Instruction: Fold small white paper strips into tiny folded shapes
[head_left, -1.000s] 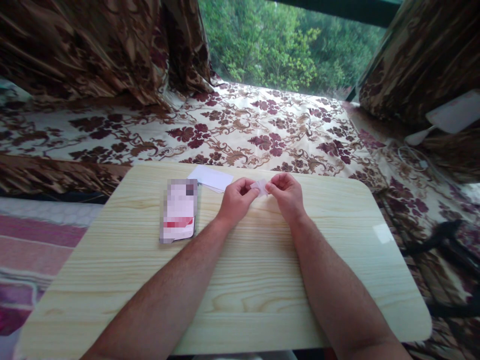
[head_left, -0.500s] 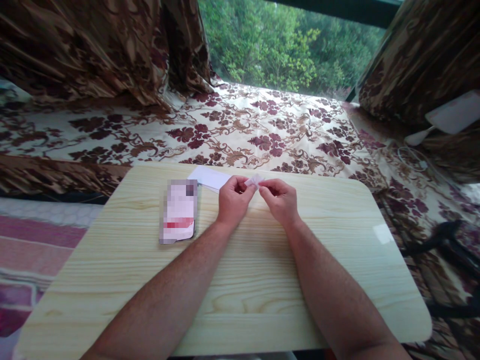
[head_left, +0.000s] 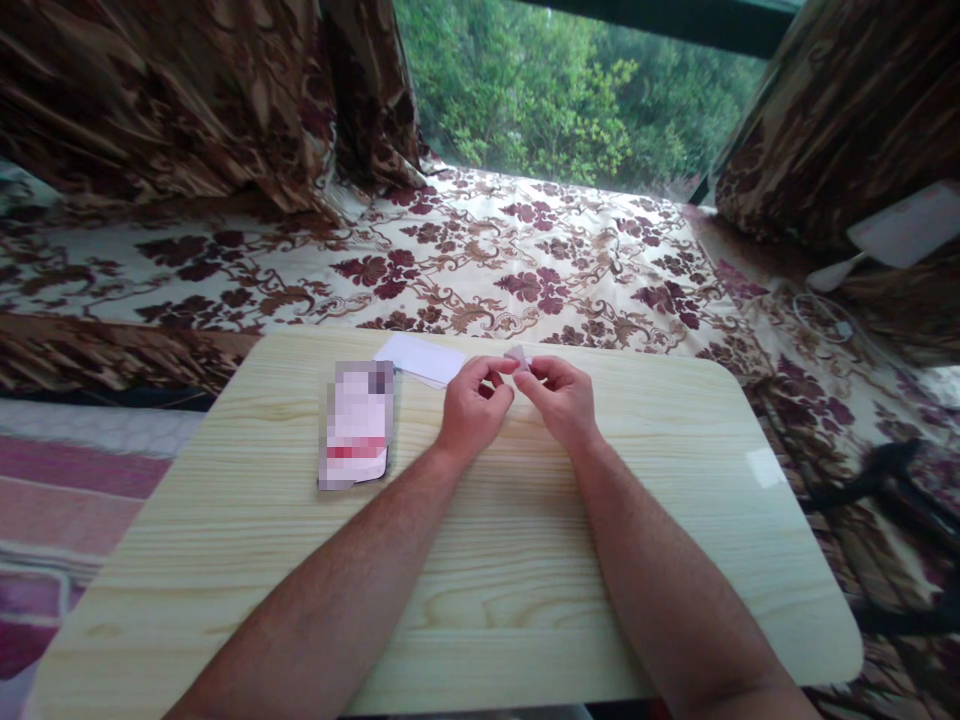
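Paper (head_left: 517,354) is pinched by the right hand (head_left: 561,395), fingers closed, and touched by the left hand (head_left: 471,405), fingers slightly parted.

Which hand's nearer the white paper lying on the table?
Left. The left hand is by the right end of the white paper; the right hand is farther right.

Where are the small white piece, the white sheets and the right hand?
Small white piece (head_left: 517,354): head view, on its upper part, above the fingertips.
White sheets (head_left: 421,358): head view, on the middle of the top sheet.
Right hand (head_left: 561,393): head view, on the back of it.
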